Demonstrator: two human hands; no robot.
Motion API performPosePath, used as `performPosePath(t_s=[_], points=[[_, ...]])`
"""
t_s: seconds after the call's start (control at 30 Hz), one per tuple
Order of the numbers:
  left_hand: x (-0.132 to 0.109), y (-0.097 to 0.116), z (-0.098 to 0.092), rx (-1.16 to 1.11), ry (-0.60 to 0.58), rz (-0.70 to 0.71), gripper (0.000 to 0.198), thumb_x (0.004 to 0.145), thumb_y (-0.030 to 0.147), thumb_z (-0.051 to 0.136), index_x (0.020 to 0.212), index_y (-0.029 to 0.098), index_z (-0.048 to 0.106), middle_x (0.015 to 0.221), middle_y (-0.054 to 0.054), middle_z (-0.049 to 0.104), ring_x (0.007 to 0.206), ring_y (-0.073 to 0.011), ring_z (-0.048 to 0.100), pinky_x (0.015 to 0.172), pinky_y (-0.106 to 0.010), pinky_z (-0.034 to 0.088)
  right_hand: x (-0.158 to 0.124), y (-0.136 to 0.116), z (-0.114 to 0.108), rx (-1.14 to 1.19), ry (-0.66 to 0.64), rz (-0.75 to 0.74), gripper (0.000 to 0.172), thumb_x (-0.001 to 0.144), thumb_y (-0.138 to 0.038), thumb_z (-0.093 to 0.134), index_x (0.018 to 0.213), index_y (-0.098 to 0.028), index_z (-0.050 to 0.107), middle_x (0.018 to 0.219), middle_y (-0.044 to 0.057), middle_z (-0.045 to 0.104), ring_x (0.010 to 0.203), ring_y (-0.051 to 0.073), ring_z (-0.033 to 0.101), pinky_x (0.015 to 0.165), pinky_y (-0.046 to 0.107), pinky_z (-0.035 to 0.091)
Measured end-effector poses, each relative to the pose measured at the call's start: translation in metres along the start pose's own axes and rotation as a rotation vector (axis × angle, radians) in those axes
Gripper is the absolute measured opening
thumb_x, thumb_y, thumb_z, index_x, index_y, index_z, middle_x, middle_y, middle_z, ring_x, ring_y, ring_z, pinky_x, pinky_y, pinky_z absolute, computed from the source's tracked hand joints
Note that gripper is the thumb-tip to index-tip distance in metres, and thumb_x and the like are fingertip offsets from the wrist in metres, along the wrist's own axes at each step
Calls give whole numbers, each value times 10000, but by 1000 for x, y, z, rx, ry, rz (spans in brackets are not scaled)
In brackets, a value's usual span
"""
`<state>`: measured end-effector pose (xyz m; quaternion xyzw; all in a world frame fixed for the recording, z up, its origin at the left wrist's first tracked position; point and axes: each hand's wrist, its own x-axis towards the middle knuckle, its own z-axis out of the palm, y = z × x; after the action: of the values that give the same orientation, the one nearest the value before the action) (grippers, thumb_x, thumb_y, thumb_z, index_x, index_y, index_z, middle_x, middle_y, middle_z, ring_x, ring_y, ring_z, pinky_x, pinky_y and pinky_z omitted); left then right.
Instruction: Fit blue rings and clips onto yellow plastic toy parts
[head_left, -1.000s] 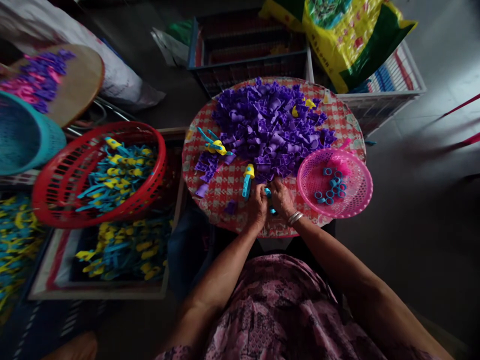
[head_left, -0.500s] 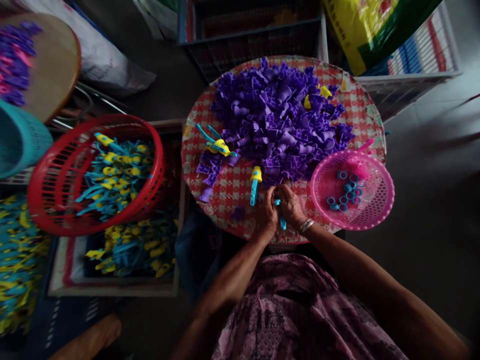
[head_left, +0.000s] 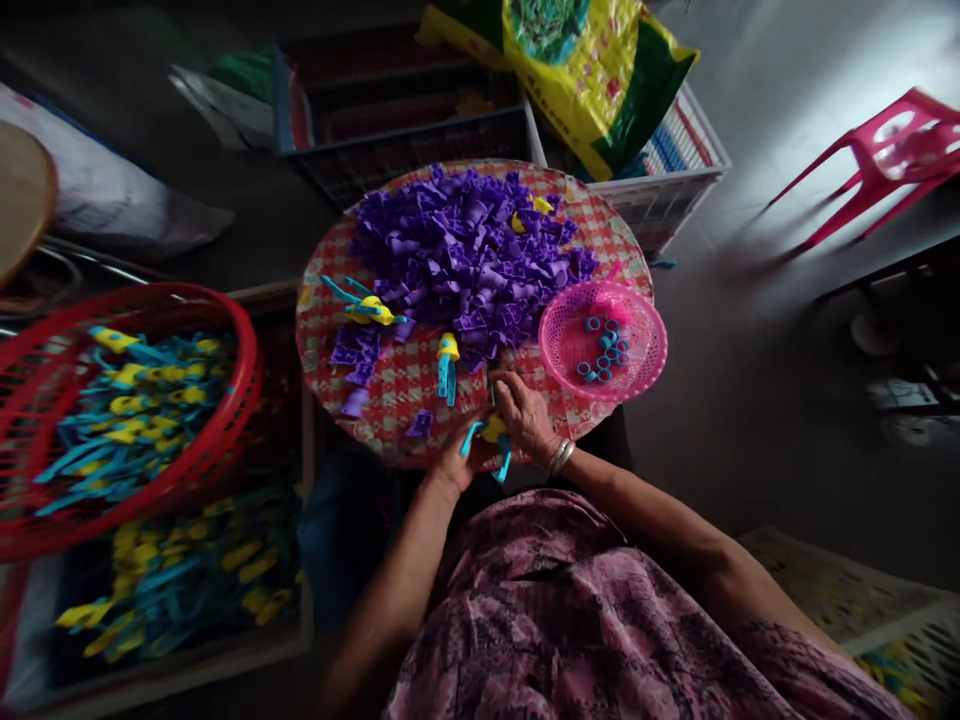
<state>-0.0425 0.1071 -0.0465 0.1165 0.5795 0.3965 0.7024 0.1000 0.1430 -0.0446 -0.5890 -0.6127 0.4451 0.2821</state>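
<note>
Between my hands, at the near edge of the round table, is a yellow-and-blue plastic piece [head_left: 493, 430] with two blue legs pointing towards me. My left hand [head_left: 457, 458] is closed around its left side. My right hand [head_left: 527, 415], a silver bangle at the wrist, has its fingers curled and pressed on the piece's far end; the fingertips are partly hidden. Just beyond them lies a similar yellow-and-blue piece [head_left: 447, 365]. Another such piece [head_left: 371, 310] rests farther left. A large heap of purple plastic parts [head_left: 472, 260] covers the table's far half.
A pink basket [head_left: 551, 375] with several blue rings stands at the table's right edge. To the left, a red basket [head_left: 244, 350] holds many yellow-and-blue pieces. Crates and a yellow-green bag [head_left: 585, 80] stand behind the table. A pink stool [head_left: 900, 150] is far right.
The view has swung right, bringing the pink stool in. My hands have drawn back towards my body, and yellow now shows on the piece between them where only blue showed before.
</note>
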Motion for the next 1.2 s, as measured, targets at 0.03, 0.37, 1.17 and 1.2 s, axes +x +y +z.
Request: performPosePath(t_s=[0.03,0.37,1.17,1.2], points=[[-10,0,-4,-37,-6,36,355,763,361,898,1025,186,735,944,-32,797,824,-195,763,692,-280,620,-10,0,-4,44,13,5,400,1137,-454,371,1340,-241,644,1050,51,754,949,206,695,869,302,500],[-85,5,-2,62,-52,643,688,736,351,1003,1358,290,713,1247,-65,822,1201,-297,797,976,-389,664,-67,4,-35,528,-632,-86,604,984,-679,685,1317,-175,704,1076,53,753,929,186,682,859,313,549],[-100,-1,9,-6,76,665,557,743,475,996,1230,277,811,1194,-70,848,1113,-274,811,980,-393,644,-79,-6,-42,197,-417,-305,524,1071,-633,581,1178,-164,788,873,38,756,731,150,617,697,261,427],[-97,-1,7,-5,83,624,572,757,514,979,1243,270,804,1183,-73,846,1112,-273,808,979,-393,642,-80,-6,-41,197,-408,-291,528,1059,-645,594,1142,-162,792,845,34,747,713,146,602,679,259,416]])
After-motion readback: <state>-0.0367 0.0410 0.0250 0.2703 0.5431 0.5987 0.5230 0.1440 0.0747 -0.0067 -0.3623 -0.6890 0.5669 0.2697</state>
